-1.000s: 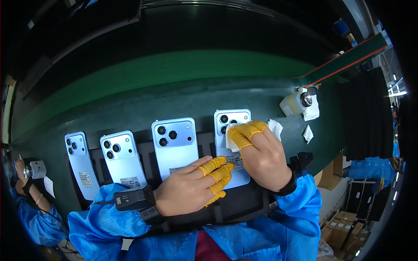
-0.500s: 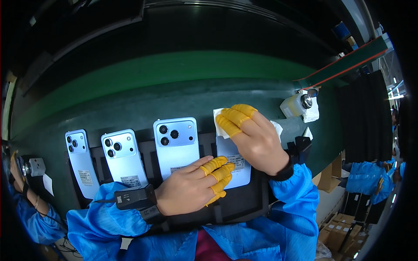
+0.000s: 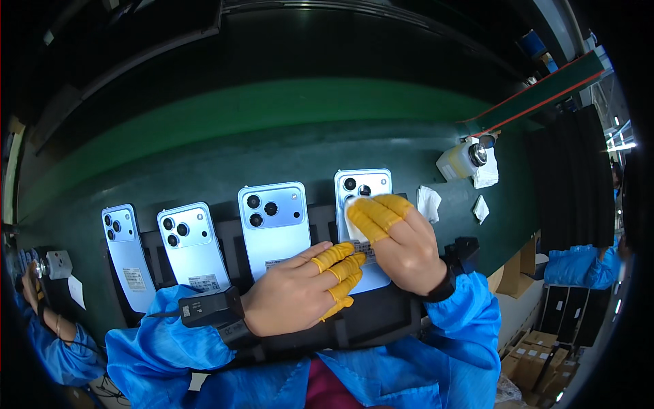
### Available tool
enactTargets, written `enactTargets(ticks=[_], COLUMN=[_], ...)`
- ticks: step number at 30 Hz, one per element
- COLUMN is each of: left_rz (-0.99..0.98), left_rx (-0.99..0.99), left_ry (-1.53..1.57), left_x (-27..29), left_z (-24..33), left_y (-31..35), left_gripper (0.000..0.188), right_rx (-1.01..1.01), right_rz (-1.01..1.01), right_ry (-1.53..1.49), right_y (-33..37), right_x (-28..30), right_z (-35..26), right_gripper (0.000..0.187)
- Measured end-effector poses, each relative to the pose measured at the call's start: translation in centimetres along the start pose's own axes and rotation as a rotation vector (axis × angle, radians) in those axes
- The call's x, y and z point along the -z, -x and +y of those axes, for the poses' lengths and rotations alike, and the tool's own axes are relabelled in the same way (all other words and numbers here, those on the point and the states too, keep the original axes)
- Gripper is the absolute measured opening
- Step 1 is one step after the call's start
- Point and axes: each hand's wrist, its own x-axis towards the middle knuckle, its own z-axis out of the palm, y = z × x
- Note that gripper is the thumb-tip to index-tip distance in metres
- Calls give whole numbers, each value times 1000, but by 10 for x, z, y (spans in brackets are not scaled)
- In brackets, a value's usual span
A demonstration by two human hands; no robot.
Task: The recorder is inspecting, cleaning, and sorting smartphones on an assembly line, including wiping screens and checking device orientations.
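Several light-blue phones lie back-up in a row on a dark holder (image 3: 225, 235) over a green belt. My right hand (image 3: 398, 242), with yellow finger cots, presses a small white cloth (image 3: 352, 217) onto the back of the rightmost phone (image 3: 363, 187). My left hand (image 3: 300, 290), also in yellow cots, rests flat on that phone's lower edge, steadying it. The neighbouring phone (image 3: 274, 218) lies untouched just left of my hands.
Two more phones (image 3: 189, 242) (image 3: 125, 252) lie further left. A small bottle (image 3: 462, 160) on a white wipe and two folded white wipes (image 3: 428, 203) sit to the right on the belt. Another person's blue sleeve (image 3: 58, 344) shows at lower left. Cardboard boxes (image 3: 538, 358) stand lower right.
My right hand slid the white cloth down the rightmost phone's back, from the camera area toward the middle. My left hand stayed in place.
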Motion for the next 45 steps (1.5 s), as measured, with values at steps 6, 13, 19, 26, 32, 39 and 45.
enactTargets(ticks=[6, 13, 19, 26, 32, 39, 45], left_rz=[11, -11, -65, -52, -3, -39, -177], left_rx=[17, 32, 31, 31, 32, -18, 48], left_ry=[12, 45, 45, 58, 57, 16, -60], left_x=[-2, 0, 1, 0, -2, 6, 54], left_z=[2, 1, 1, 0, 0, -2, -9], left_y=[-1, -2, -3, -2, -2, 2, 50], left_gripper=[31, 35, 36, 36, 36, 40, 51], right_rx=[5, 1, -69, -158, -29, -188, -110], right_rz=[7, 95, -1, -79, -14, -48, 103], right_ry=[-21, -3, -50, -85, 67, 198, 244], right_y=[1, -1, 3, 3, -8, 4, -28], right_x=[-1, -3, 1, 20, 3, 39, 63], right_z=[-2, -3, -3, 6, 16, 24, 12], right_gripper=[38, 39, 40, 36, 32, 22, 15])
